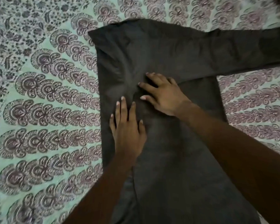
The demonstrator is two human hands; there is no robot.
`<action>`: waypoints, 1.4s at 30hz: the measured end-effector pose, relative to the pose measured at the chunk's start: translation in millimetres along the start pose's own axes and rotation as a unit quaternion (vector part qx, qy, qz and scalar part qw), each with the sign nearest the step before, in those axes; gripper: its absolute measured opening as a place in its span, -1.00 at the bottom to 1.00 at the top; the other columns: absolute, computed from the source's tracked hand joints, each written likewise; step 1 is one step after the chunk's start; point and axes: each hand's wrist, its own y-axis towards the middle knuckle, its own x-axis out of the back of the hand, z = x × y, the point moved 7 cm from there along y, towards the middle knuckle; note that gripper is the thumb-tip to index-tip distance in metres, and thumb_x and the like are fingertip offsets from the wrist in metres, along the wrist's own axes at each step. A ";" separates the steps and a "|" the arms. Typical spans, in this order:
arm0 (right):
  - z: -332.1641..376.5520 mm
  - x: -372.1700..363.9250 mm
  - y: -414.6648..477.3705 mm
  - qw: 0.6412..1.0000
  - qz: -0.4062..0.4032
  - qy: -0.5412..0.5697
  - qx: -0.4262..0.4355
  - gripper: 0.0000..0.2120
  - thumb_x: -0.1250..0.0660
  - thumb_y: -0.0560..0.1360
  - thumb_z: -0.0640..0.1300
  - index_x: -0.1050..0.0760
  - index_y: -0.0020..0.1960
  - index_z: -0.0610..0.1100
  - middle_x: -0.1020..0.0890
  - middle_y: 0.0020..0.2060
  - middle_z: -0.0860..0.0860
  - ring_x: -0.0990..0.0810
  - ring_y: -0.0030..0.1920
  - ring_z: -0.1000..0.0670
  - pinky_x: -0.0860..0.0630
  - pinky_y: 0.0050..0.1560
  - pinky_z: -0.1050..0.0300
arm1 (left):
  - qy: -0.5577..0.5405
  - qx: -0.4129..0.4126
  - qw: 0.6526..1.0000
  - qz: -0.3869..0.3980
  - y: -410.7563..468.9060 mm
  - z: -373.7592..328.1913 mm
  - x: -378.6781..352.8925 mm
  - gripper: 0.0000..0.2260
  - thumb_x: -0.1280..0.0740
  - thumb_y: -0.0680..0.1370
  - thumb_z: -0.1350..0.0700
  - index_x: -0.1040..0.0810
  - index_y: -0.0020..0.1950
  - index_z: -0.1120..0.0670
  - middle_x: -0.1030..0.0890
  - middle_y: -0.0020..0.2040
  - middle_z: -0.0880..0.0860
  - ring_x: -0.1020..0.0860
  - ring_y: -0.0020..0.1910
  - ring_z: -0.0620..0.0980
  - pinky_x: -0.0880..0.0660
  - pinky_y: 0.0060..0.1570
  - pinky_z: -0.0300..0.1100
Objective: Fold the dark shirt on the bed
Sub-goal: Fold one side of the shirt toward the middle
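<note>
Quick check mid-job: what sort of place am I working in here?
Most likely a bedroom, on a bed. A green printed bedsheet covers the whole surface, and the dark shirt lies spread flat on it, with the left hand and right hand pressing it. No walls or furniture are in view.

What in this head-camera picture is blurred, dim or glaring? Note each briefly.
Head view: dim, flat light hides creases in the dark shirt; the sleeve smears into blur at top right; no glare on the bedsheet; left hand and right hand look fairly sharp.
</note>
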 end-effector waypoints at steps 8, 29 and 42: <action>47.4 -10.7 -18.0 0.995 -0.077 0.019 -0.055 -0.40 -0.12 0.64 0.29 -0.39 0.53 -0.03 -0.27 0.59 -0.16 -0.20 0.59 -0.28 -0.28 0.46 -0.30 | -0.008 0.019 1.000 -0.001 -130.6 45.6 -8.2 -0.48 -0.28 0.58 0.00 -0.38 0.55 0.00 -0.21 0.67 0.06 -0.29 0.56 0.16 -0.32 0.44 0.23; 185.7 -86.1 -221.7 0.890 0.109 0.348 -0.274 -0.09 -0.68 0.32 -0.06 -0.29 0.54 -0.01 -0.72 0.05 -0.18 -0.66 0.16 -0.23 -0.56 0.31 -0.08 | 0.122 0.048 0.965 0.229 -304.3 50.2 -5.8 -0.71 -0.28 0.59 -0.04 -0.57 0.25 0.05 -0.49 0.29 0.09 -0.55 0.20 0.16 -0.52 0.02 0.02; 168.0 -94.4 -266.4 0.851 0.078 0.418 -0.309 -0.03 -0.62 0.31 -0.37 -0.25 0.55 0.12 -0.71 -0.41 0.01 -0.68 -0.46 0.05 -0.53 -0.47 0.32 | 0.088 0.019 0.975 0.205 -310.0 44.2 -10.8 -0.75 -0.25 0.60 0.07 -0.56 0.22 0.09 -0.53 0.29 0.10 -0.62 0.14 0.18 -0.52 -0.08 -0.02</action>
